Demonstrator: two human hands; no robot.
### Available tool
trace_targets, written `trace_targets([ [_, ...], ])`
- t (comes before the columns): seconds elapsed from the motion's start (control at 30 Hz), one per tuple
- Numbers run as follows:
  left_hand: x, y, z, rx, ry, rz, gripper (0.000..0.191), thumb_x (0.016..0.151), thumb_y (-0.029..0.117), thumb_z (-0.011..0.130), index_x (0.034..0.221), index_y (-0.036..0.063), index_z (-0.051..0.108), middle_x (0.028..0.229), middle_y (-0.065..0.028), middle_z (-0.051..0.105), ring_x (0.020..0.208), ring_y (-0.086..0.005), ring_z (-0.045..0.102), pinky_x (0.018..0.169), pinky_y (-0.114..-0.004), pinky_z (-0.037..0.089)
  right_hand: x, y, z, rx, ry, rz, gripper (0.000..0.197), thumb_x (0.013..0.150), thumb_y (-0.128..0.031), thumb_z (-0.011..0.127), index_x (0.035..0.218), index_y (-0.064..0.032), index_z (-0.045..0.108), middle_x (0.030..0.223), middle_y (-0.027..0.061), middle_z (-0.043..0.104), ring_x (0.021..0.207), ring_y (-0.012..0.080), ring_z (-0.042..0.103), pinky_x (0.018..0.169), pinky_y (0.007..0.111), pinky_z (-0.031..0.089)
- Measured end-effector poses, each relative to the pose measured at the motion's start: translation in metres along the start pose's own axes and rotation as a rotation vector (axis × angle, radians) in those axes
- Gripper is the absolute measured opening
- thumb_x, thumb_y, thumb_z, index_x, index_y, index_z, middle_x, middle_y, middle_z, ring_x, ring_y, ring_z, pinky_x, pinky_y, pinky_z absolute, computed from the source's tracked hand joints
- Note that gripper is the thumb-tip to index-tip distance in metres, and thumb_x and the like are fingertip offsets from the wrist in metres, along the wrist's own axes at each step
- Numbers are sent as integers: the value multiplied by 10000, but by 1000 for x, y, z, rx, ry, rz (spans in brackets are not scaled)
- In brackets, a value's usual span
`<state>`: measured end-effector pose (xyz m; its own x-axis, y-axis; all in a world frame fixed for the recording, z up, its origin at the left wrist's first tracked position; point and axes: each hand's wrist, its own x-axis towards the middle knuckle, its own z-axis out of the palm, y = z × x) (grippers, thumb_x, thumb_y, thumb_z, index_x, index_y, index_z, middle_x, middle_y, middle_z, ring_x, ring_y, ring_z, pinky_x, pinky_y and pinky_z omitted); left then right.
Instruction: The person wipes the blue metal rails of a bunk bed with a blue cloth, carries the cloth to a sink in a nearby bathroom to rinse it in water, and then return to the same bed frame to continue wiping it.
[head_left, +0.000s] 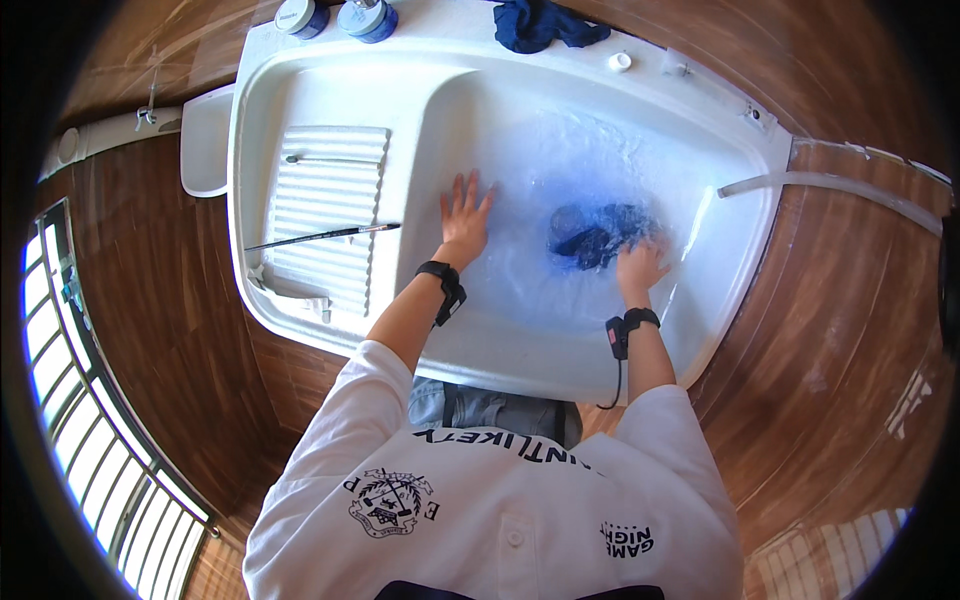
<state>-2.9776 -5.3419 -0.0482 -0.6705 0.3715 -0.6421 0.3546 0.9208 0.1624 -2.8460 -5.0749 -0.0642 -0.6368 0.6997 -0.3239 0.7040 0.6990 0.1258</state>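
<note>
Blue-tinted water lies in the deep basin of a white sink (525, 367). In it, a dark blue cloth (592, 236) sits in the water, with bluer water around it. My right hand (643, 262) is at the cloth's right lower edge, partly in the water; whether its fingers grip the cloth is hard to tell. With fingers spread and nothing held, my left hand (465, 221) rests against the basin's left wall. Left of it, a thin paintbrush (322, 237) lies across the ribbed washboard (322, 199), below another slim stick-like tool (334, 160).
Two lidded jars (367, 21) stand on the back rim, left of a crumpled dark blue cloth (544, 26) and a small white cap (619, 62). A translucent hose (832, 182) reaches over the basin's right edge. A small white basin (206, 142) adjoins at left, near a barred window (105, 450).
</note>
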Motion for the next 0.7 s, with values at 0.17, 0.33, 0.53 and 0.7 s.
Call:
trace_targets([
  [0.17, 2, -6, 6, 6, 38, 58, 751, 739, 77, 564, 1359, 267, 186, 1441, -83, 11, 1319, -311, 27, 1041, -487, 78, -10, 6, -13, 161, 77, 10, 416, 739, -212, 555, 1130, -85, 491, 1311, 111, 357, 1217, 258, 333, 922, 492, 312],
  [0.33, 9, -5, 17, 175, 109, 55, 763, 710, 147, 635, 1344, 270, 228, 1431, -110, 65, 1306, -330, 104, 1032, -504, 117, -2, -3, -2, 157, 254, -513, 418, 664, -146, 614, 1067, -95, 520, 1220, 113, 431, 1121, 324, 393, 869, 436, 364],
  [0.53, 11, -8, 21, 211, 111, 72, 699, 732, 115, 581, 1339, 238, 256, 1426, -129, 87, 1304, -335, 112, 1037, -498, 98, -17, -51, 4, 92, -72, -794, 335, 683, -255, 610, 996, -138, 593, 1191, 79, 462, 1124, 298, 381, 925, 490, 300],
  [0.7, 10, -7, 14, 210, 113, 67, 686, 733, 95, 573, 1334, 234, 271, 1425, -129, 104, 1300, -336, 129, 1038, -497, 88, 0, -50, -15, 29, 39, -1115, 263, 752, -282, 562, 990, -182, 614, 1192, 35, 467, 1137, 269, 362, 955, 522, 233],
])
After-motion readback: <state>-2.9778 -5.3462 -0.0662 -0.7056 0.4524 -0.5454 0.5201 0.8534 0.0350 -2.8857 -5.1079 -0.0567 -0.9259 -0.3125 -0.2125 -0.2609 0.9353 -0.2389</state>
